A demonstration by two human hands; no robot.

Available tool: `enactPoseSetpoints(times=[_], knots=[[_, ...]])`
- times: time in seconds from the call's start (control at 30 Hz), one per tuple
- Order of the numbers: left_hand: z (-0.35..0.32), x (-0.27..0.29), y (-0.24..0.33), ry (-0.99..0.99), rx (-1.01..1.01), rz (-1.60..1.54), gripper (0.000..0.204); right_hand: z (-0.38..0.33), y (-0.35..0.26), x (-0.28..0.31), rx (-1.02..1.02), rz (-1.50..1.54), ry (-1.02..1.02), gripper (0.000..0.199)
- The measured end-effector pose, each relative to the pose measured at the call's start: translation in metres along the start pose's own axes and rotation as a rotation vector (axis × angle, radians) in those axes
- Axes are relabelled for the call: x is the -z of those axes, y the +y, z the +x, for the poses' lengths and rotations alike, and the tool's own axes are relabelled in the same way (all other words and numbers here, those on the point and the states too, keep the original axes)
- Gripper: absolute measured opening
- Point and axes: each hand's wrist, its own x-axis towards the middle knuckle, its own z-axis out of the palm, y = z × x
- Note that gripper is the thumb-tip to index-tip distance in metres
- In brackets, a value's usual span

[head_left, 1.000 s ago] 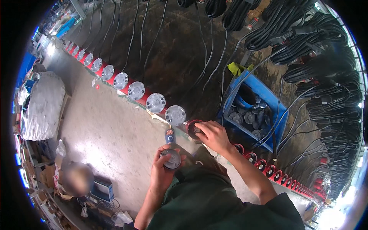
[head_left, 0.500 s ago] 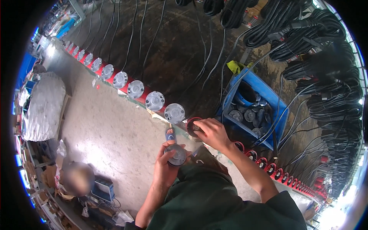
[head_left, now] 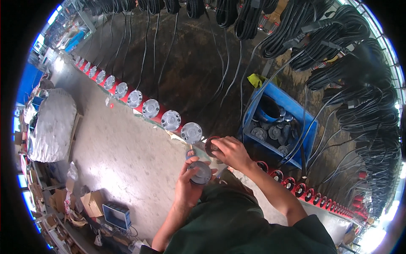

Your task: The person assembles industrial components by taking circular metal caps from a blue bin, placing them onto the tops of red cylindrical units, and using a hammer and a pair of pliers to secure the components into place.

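Observation:
My left hand (head_left: 185, 186) is closed around a round grey metal cap (head_left: 202, 173), its flat face turned up and my thumb lying on it. Ahead and to the right, my right hand (head_left: 233, 153) has its fingers bent at the open end of a red tube (head_left: 209, 146). What the fingertips grip inside the dark opening is hidden. Just left of that tube, the neighbouring one carries a silver cap (head_left: 191, 133) with small dark holes. More capped red tubes run off in a line to the far left. To the right, red tubes (head_left: 277, 175) stand with dark, uncapped ends.
On the dark bench (head_left: 186, 63), a blue bin (head_left: 312, 135) holds loose grey caps and a round blue-rimmed container (head_left: 267, 111). Behind it lies a yellow-green cloth (head_left: 255, 80). Coiled black cables (head_left: 296, 31) line the back, their leads trailing to the tubes. A cardboard box (head_left: 92, 204) stands lower left.
My left hand and its cap have shifted slightly right. My right hand stays at the same red tube. The whole view has moved a little.

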Motion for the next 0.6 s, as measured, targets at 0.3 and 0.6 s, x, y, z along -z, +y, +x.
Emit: enactPoseSetpoints(times=[0.3,0.6], knots=[[-0.003,-0.012,0.002,-0.085,-0.044,-0.133,0.033,-0.017,-0.046,0.052,-0.071,0.17,0.171,0.039],[0.002,0.0,-0.025,-0.099,0.044,-0.046,0.047,-0.033,-0.07,0.055,0.029,0.029,0.018,0.032]])
